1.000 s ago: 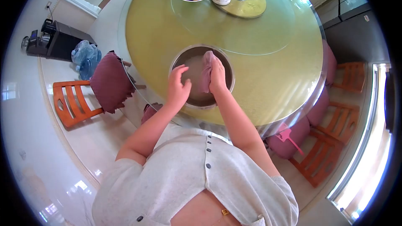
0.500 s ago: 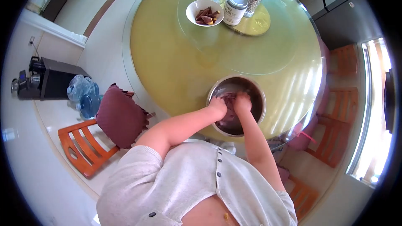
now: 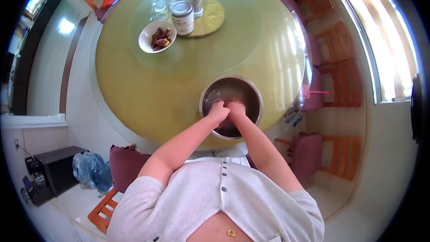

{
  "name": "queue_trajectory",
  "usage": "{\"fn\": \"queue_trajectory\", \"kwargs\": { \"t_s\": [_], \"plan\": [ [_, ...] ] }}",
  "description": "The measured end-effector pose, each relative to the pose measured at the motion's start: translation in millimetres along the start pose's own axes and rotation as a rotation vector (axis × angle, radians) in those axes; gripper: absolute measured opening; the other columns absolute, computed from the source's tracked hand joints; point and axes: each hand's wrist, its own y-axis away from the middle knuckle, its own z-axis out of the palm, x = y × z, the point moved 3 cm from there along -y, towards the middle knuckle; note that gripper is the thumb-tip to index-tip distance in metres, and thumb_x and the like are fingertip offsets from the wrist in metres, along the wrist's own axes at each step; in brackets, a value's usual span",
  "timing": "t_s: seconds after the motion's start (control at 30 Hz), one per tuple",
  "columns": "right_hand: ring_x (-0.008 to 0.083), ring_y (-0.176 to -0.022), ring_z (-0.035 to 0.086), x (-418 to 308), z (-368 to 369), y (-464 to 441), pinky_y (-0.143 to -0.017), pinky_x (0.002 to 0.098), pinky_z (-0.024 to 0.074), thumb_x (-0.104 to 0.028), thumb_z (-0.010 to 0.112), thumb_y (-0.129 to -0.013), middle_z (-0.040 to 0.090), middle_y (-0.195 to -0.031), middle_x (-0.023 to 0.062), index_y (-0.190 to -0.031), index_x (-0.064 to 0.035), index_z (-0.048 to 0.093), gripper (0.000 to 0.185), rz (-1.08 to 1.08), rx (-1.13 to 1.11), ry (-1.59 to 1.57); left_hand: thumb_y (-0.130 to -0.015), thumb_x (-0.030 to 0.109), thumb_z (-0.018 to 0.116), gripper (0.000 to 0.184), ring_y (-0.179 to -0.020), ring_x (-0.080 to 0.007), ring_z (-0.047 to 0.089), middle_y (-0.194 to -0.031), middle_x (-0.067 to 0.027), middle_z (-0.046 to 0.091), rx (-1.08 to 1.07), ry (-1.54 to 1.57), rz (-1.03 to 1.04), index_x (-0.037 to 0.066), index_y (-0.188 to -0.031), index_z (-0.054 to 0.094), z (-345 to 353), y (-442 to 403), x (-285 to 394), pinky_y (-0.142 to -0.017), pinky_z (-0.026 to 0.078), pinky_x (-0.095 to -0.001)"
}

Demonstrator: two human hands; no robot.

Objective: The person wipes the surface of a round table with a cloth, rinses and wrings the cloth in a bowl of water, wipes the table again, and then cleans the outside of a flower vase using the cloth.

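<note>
A round metal basin (image 3: 255, 90) stands near the close edge of the yellow-green table (image 3: 130, 85), with water in it. My left hand (image 3: 218, 111) and my right hand (image 3: 235, 108) are side by side inside the basin, touching each other. Both have their fingers curled downward and closed. The pinkish cloth is mostly hidden under them, with only a dim pinkish patch (image 3: 222, 127) in the water below my left hand. The fingertips of both hands are out of sight.
Farther back on the table are a white bowl (image 3: 145, 40) of dark-skinned food pieces, a lidded jar (image 3: 182, 21), drinking glasses (image 3: 159, 5) and a glass vase (image 3: 195, 1) with dried stems. Chairs (image 3: 340, 83) surround the table. Blue water bottles (image 3: 101, 177) stand at the lower left.
The cloth was lifted in my right hand with my left hand apart; both hands then went down into the basin and now press together. The camera view has also shifted and turned.
</note>
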Motion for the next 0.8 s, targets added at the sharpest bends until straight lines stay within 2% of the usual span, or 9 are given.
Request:
{"fn": "queue_trajectory", "kwargs": {
  "t_s": [0.1,0.2,0.37,0.43,0.47,0.57,0.63,0.67,0.8],
  "plan": [
    [0.0334,-0.101,0.065,5.6,-3.3,-5.2,-0.077,0.0431,0.0562,-0.024,0.058,-0.083,0.065,-0.111,0.0172,-0.094,-0.0099,0.074,0.024,0.144,-0.127,-0.052,-0.078,0.008,0.054,0.045,-0.096,-0.0318,0.063,-0.105,-0.0196,0.061,-0.220,0.345,-0.326,-0.002,-0.122,0.054,-1.5,22.3,25.9,-0.073,0.056,-0.0453],
    [0.0311,-0.105,0.064,-21.2,-18.1,4.5,-0.084,0.0418,0.0535,-0.020,0.058,-0.083,0.067,-0.113,0.0148,-0.098,-0.0118,0.074,0.024,0.001,-0.105,-0.124,-0.081,0.009,0.055,0.039,-0.084,-0.0301,0.063,-0.094,-0.0159,0.061,-0.056,0.355,-0.220,-0.001,-0.118,0.054,3.9,5.4,4.6,-0.062,0.056,-0.0442],
    [0.0304,-0.110,0.060,-5.5,-25.5,1.0,-0.091,0.0423,0.0494,-0.021,0.058,-0.083,0.064,-0.119,0.0131,-0.098,-0.0112,0.073,0.023,0.026,-0.309,-0.031,-0.088,0.015,0.053,0.023,-0.080,-0.0303,0.064,-0.095,-0.0153,0.062,-0.200,0.511,-0.452,0.003,-0.108,0.057,-2.8,14.4,13.7,-0.067,0.056,-0.0453],
    [0.0319,-0.092,0.066,-6.4,-33.0,8.6,-0.079,0.0444,0.0531,-0.023,0.060,-0.082,0.068,-0.103,0.0143,-0.094,-0.0095,0.072,0.022,0.097,0.110,-0.017,-0.094,0.025,0.049,0.023,-0.085,-0.0288,0.063,-0.097,-0.0138,0.063,-0.200,0.648,-0.522,0.007,-0.105,0.058,-3.7,10.7,8.9,-0.070,0.054,-0.0487],
    [0.0319,-0.092,0.066,-8.9,-30.4,12.8,-0.079,0.0444,0.0531,-0.023,0.060,-0.082,0.068,-0.103,0.0143,-0.094,-0.0095,0.072,0.022,0.108,0.113,-0.020,-0.094,0.025,0.049,0.023,-0.085,-0.0288,0.063,-0.097,-0.0138,0.063,-0.207,0.639,-0.523,0.007,-0.105,0.058,-3.8,8.8,6.6,-0.070,0.054,-0.0487],
    [0.0320,-0.078,0.065,-26.3,-69.8,37.7,-0.071,0.0425,0.0519,-0.021,0.058,-0.084,0.069,-0.087,0.0137,-0.089,-0.0051,0.069,0.020,0.161,0.308,-0.431,-0.097,0.035,0.044,0.030,-0.089,-0.0271,0.062,-0.096,-0.0112,0.064,-0.194,0.735,-0.542,0.010,-0.104,0.059,-6.5,4.0,7.6,-0.071,0.053,-0.0491],
    [0.0258,-0.069,0.062,-41.2,-81.0,50.1,-0.065,0.0366,0.0494,-0.021,0.053,-0.089,0.061,-0.068,0.0115,-0.085,-0.0005,0.064,0.023,0.254,0.103,-0.959,-0.098,0.042,0.042,0.035,-0.094,-0.0248,0.061,-0.095,-0.0091,0.064,-0.294,0.728,-0.626,0.012,-0.104,0.059,-11.7,3.3,6.5,-0.072,0.052,-0.0487],
    [0.0271,-0.069,0.063,-45.3,-71.7,52.8,-0.066,0.0390,0.0487,-0.022,0.055,-0.087,0.066,-0.077,0.0109,-0.084,-0.0018,0.064,0.022,0.305,0.054,-1.131,-0.098,0.042,0.042,0.035,-0.094,-0.0248,0.061,-0.095,-0.0091,0.064,-0.306,0.715,-0.627,0.012,-0.104,0.059,-12.4,2.7,4.4,-0.072,0.052,-0.0487],
    [0.0119,-0.064,0.054,-52.4,-62.6,69.1,-0.060,0.0280,0.0442,-0.025,0.062,-0.087,0.059,-0.070,0.0002,-0.078,-0.0049,0.061,0.022,0.510,0.247,-1.710,-0.097,0.022,0.053,0.021,-0.078,-0.0218,0.065,-0.093,-0.0098,0.066,-0.190,0.831,-0.433,0.002,-0.097,0.061,-3.3,-3.2,2.4,-0.066,0.053,-0.0352]
  ]
}}
